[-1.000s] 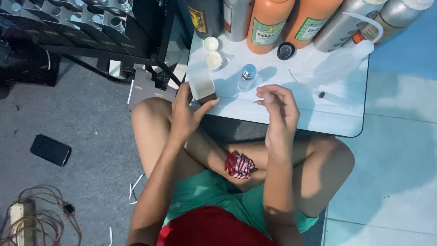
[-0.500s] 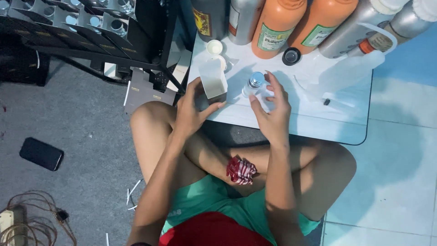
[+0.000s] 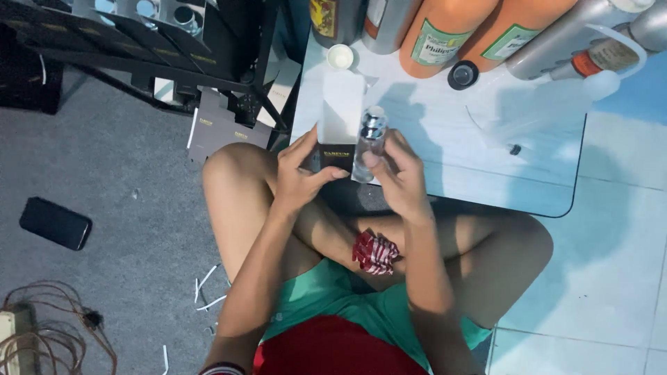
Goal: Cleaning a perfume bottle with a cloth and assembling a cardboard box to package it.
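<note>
My left hand grips a small dark carton with its pale flap standing open, held over the near edge of the low white table. My right hand holds a small clear glass bottle with a silver spray top, upright and right beside the carton. Both hands are close together above my crossed legs.
Along the table's far edge stand orange bottles, metal cans, a squeeze bottle, a white cap and a black cap. A black rack with boxes is at the left. A phone and cables lie on the grey floor.
My right hand reached to the bottle on the table, picked it up and brought it beside the carton. My left hand tilted the carton upright with its flap open.
</note>
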